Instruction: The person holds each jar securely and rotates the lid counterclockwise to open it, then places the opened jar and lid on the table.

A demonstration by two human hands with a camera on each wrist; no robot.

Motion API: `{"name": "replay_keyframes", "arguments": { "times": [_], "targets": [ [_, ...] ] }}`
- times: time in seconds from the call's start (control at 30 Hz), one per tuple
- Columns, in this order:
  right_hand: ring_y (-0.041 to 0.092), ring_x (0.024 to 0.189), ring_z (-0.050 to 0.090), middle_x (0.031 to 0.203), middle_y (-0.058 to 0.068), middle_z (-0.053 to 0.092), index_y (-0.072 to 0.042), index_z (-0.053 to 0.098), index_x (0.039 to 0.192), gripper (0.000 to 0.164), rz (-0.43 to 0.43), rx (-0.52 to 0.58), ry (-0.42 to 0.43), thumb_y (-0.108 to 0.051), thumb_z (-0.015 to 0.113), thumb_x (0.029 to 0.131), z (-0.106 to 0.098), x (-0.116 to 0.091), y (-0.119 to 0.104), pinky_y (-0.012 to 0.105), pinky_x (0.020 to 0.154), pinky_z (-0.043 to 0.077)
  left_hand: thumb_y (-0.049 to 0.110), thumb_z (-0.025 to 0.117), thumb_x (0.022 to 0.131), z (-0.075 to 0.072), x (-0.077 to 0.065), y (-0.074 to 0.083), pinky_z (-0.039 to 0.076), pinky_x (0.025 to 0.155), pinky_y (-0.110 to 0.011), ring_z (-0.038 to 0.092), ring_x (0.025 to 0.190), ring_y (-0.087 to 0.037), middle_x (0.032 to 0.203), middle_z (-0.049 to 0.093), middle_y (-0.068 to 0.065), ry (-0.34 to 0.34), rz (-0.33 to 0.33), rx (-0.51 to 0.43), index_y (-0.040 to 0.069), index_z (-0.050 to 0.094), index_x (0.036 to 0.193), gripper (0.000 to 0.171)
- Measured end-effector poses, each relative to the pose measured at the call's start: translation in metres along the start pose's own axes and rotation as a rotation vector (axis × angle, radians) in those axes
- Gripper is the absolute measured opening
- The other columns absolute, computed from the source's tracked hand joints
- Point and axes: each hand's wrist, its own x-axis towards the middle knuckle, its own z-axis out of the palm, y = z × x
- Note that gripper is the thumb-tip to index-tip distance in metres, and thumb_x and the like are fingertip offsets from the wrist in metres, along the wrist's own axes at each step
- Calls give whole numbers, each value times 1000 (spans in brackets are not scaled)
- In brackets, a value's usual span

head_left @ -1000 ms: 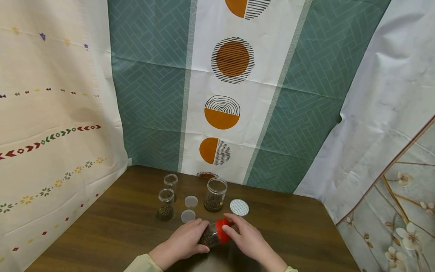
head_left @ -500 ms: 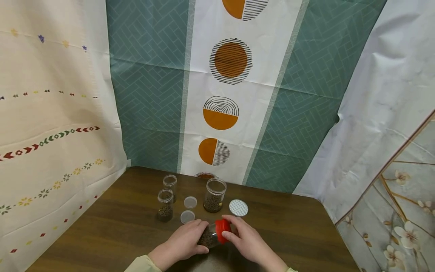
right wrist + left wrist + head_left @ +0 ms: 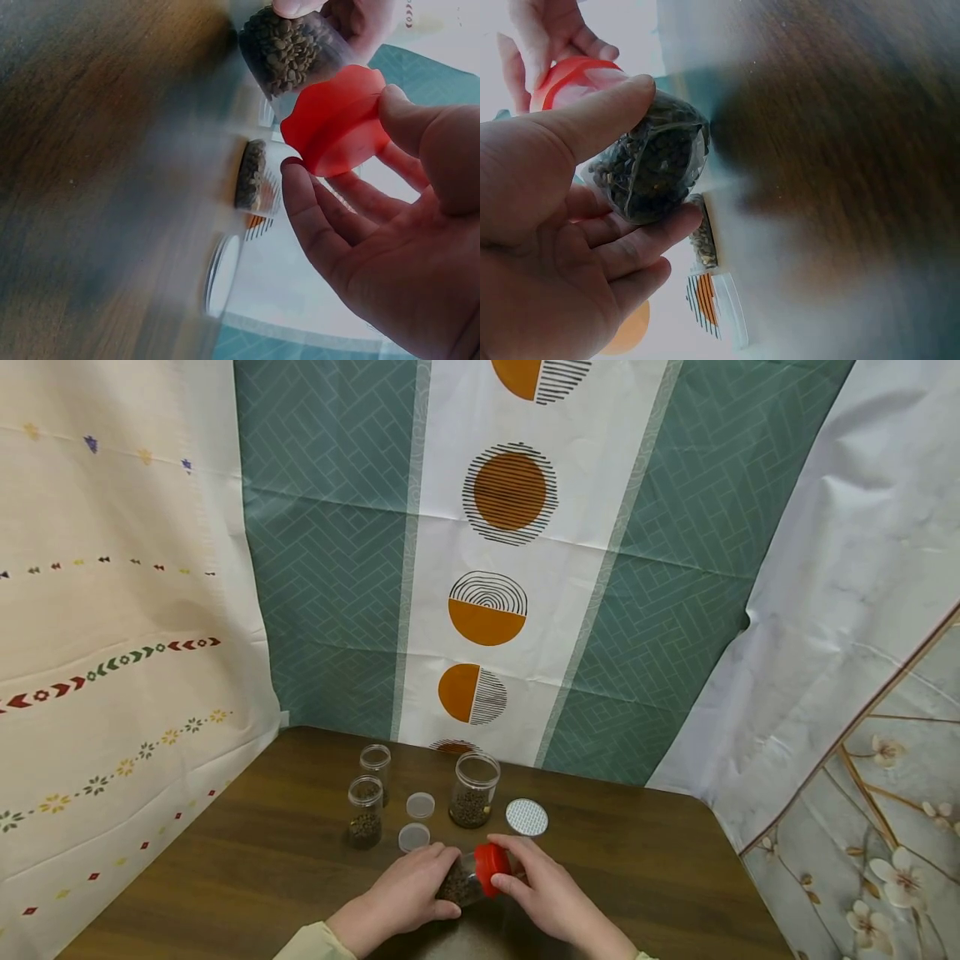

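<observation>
My left hand (image 3: 408, 885) grips a clear jar (image 3: 459, 883) of dark, bean-like pieces by its base end, thumb on the near side and fingers curled beneath. The jar lies tilted on its side, its scalloped red lid (image 3: 491, 868) pointing right. Around that lid my right hand (image 3: 551, 893) has its thumb and fingers, which the right wrist view shows pinching the lid's edge (image 3: 334, 124). In the left wrist view the jar's base (image 3: 660, 165) faces the camera, close above the table.
Two small open jars (image 3: 365, 827) stand at the back left, the nearer part-filled. Two flat clear lids (image 3: 414, 837) lie beside them. Behind the hands stands a larger open jar (image 3: 472, 806), with a white patterned lid (image 3: 527, 817) to its right. Fabric hangings (image 3: 322, 610) surround the wooden table (image 3: 225, 860).
The fingers of my right hand have shifted slightly left on the red lid. My left hand keeps its hold on the jar, which stays nearly in place.
</observation>
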Motion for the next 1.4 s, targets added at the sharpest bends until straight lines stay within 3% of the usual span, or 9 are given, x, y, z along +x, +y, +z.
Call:
{"name": "replay_keyframes", "arguments": {
  "times": [0.37,0.9,1.1,1.2,1.4],
  "targets": [
    [16,116,68,146,-1,62,-28,55,160,53,-25,22,-16,-28,71,110,-1,0,0,44,96,60,36,98,86,-3,0,0,58,85,-42,66,101,-19,111,66,-2,5,4,-7,4,67,131,64],
    [17,118,68,148,-1,61,-28,55,159,53,-46,38,-15,-26,73,109,0,0,1,41,96,60,37,98,85,-2,0,1,58,86,-42,66,102,-18,110,66,-2,0,-10,-7,5,67,131,63],
    [19,123,67,153,1,58,-28,53,161,56,-50,47,-22,-34,73,109,-1,1,0,45,99,60,37,98,86,-1,0,0,59,87,-43,66,103,-19,111,67,-2,-4,-11,-5,5,67,132,64],
    [22,123,69,156,5,57,-26,51,163,59,-13,22,-12,-41,71,110,-3,4,-1,47,97,61,38,98,86,-1,0,0,59,87,-43,67,104,-20,112,67,-2,-7,-11,2,5,67,133,65],
    [19,104,73,145,10,65,-19,57,160,58,97,-27,8,-45,70,110,-8,12,-5,45,84,60,38,98,86,-1,1,0,58,86,-43,67,102,-20,111,66,-1,-12,-8,1,5,67,132,65]
  ]
}}
